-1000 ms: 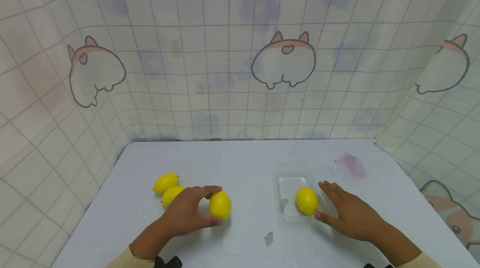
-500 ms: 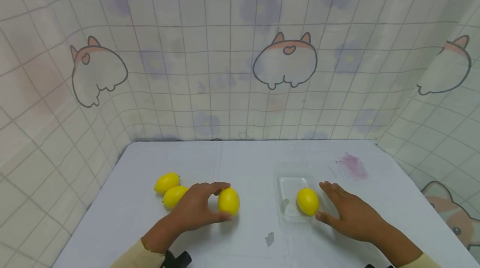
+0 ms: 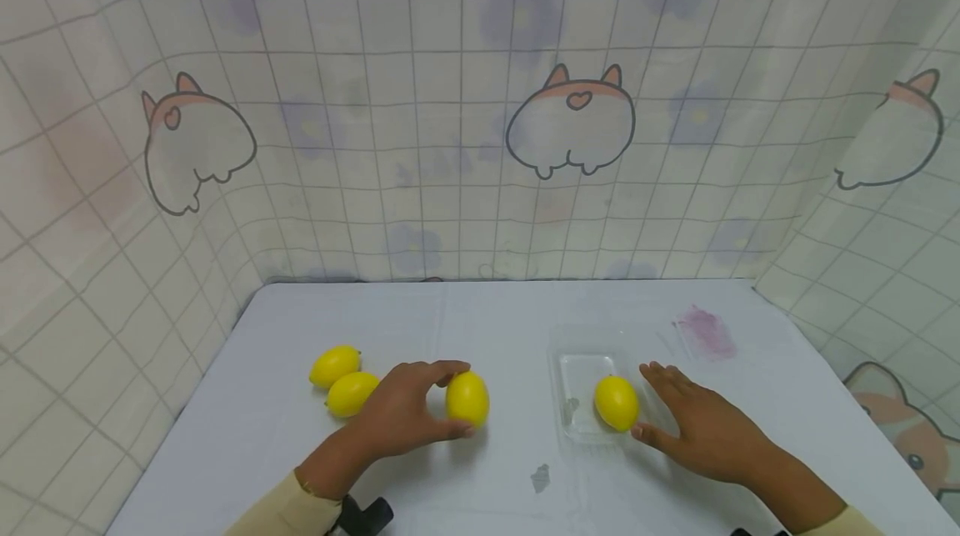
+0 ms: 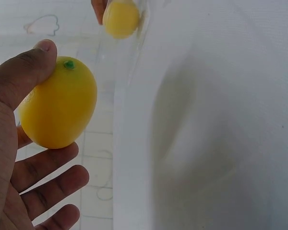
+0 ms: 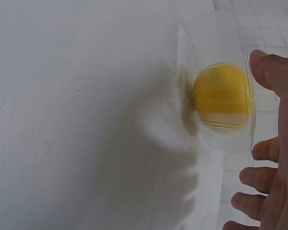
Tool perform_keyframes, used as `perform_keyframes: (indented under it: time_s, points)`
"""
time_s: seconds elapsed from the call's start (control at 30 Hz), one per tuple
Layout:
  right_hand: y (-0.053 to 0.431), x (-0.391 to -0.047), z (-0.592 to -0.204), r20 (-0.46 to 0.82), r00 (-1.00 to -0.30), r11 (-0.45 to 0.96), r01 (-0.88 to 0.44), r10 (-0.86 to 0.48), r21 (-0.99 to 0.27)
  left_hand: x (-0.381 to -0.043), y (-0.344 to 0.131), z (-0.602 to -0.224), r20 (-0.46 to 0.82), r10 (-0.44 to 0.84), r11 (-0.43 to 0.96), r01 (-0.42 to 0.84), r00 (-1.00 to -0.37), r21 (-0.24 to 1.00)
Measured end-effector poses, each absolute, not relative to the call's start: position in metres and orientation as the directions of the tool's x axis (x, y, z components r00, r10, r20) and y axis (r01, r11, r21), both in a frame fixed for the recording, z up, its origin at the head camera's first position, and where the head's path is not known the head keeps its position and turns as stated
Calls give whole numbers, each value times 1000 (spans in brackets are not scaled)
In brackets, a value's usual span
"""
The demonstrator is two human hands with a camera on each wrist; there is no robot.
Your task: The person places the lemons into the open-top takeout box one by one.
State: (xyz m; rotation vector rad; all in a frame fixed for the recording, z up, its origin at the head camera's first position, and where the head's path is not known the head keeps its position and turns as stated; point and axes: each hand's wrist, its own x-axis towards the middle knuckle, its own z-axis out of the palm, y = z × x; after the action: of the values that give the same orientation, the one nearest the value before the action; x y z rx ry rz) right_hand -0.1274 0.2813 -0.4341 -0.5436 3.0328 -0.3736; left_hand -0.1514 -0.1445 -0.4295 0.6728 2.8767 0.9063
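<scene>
My left hand (image 3: 401, 411) pinches a yellow lemon (image 3: 467, 399) between thumb and fingers, above the table left of the container. The left wrist view shows the green stem end of this held lemon (image 4: 60, 103) close to the thumb. A clear plastic container (image 3: 579, 369) stands right of centre with one lemon (image 3: 617, 403) in its right side. Against the container's right side is my right hand (image 3: 701, 428), fingers extended and thumb apart. Through the clear wall, the right wrist view shows the lemon (image 5: 221, 96) inside, with my right thumb and fingertips right at the rim.
Two more lemons, a rear one (image 3: 334, 367) and a front one (image 3: 352, 394), lie close together behind my left wrist. A grey patch (image 3: 540, 478) and a pink stain (image 3: 705, 332) mark the white tabletop (image 3: 480, 319). A patterned curtain (image 3: 450, 186) encloses its back and sides.
My left hand has carried its lemon to the right, nearer the container, slowing over the last half second. My right hand and the lemon in the container have stayed put.
</scene>
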Motion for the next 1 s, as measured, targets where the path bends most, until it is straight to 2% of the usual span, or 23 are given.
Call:
perform_keyframes:
  time_s: [1.0]
  points:
    - [281, -130, -434, -15, -938, 911, -332, -346, -247, -159, -124, -427, 91, 452, 709, 419, -888, 567]
